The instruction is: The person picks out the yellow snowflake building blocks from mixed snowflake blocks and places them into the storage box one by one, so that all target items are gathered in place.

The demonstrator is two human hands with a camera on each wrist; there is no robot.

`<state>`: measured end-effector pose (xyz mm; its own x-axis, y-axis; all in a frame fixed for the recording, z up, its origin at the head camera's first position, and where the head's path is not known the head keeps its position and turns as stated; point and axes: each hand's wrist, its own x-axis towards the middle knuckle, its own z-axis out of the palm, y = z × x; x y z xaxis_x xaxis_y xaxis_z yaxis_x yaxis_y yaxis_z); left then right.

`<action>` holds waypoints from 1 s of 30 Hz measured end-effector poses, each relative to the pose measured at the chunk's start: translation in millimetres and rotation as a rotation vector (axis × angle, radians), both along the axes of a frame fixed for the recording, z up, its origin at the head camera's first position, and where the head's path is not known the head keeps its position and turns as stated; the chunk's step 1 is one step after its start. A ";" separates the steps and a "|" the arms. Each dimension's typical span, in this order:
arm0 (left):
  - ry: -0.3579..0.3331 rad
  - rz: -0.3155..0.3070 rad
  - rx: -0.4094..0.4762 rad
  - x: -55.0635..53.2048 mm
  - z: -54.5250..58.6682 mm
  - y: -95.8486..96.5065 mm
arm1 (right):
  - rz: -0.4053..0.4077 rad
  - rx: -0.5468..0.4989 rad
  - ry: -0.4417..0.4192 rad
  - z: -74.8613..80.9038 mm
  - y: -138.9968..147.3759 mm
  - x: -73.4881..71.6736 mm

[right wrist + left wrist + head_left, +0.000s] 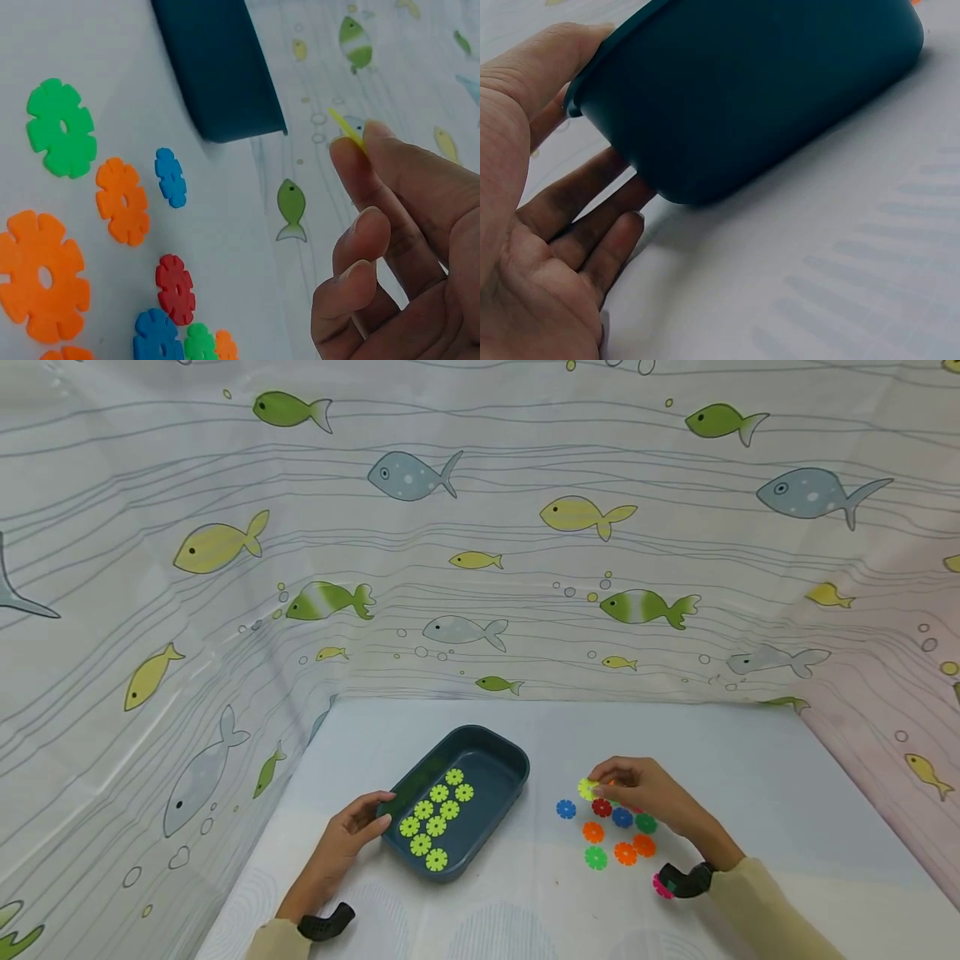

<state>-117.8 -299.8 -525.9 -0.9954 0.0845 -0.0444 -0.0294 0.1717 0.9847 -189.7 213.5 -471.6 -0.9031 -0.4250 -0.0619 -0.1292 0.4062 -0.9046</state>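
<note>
My left hand grips the near left end of a dark teal plastic tub. In the left wrist view the thumb lies on the tub's rim and the other fingers are against its side. Several yellow-green notched interlocking discs lie flat along the left side inside the tub. To the right, my right hand pinches another yellow-green interlocking disc between thumb and forefinger, seen edge-on in the right wrist view. It is raised above the loose discs on the table.
Around and below the right hand lie loose discs: blue, red, orange and green. A pink disc sits by the right wrist's black strap. Fish-printed sheeting walls the white table at back and sides.
</note>
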 end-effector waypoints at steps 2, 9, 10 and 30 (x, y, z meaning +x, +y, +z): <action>0.000 0.000 -0.002 -0.3 -1.1 -0.6 | 0.014 -0.005 0.007 0.1 -3.1 -2.9; 0.010 -0.002 -0.003 -1.5 -3.1 -1.3 | 0.026 -0.035 0.011 5.1 -10.6 -12.2; 0.011 -0.001 -0.003 -1.7 -3.0 -1.3 | 0.027 -0.033 0.015 6.3 -11.5 -13.4; -0.005 0.010 -0.005 -3.2 2.7 -1.8 | 0.109 -0.023 0.054 32.7 -40.3 -31.3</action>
<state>-121.0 -301.6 -523.2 -0.9960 0.0744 -0.0503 -0.0364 0.1768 0.9836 -221.1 173.2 -438.9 -0.8534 -0.5213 -0.0035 -0.2204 0.3668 -0.9038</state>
